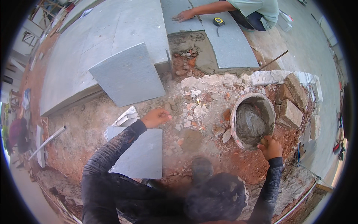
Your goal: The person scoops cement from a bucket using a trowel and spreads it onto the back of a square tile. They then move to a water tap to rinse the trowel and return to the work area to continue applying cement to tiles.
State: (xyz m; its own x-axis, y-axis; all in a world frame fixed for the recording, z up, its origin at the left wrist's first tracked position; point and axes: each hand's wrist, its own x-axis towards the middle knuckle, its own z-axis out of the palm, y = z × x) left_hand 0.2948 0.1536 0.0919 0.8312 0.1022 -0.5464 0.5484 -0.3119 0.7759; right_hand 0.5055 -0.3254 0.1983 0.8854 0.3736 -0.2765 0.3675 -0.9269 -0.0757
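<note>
My right hand (271,148) is closed round the handle of a trowel (264,141) at the near rim of a bucket (234,126). The trowel's blade reaches into wet grey mortar (250,118) and is smeared with it. Left of the bucket, my left hand (156,118) hangs above the rubble with its fingers curled together and nothing visible in them. Below that forearm a grey stone slab (143,153) lies flat. Beyond the hand another grey slab (126,76) leans on a raised step edge.
A co-worker's hand (183,16) rests on the laid slabs at the top, near a yellow-black tape measure (219,22). Concrete blocks (291,113) are piled right of the bucket. Broken rubble (195,106) covers the middle ground. A metal bar (47,142) lies far left.
</note>
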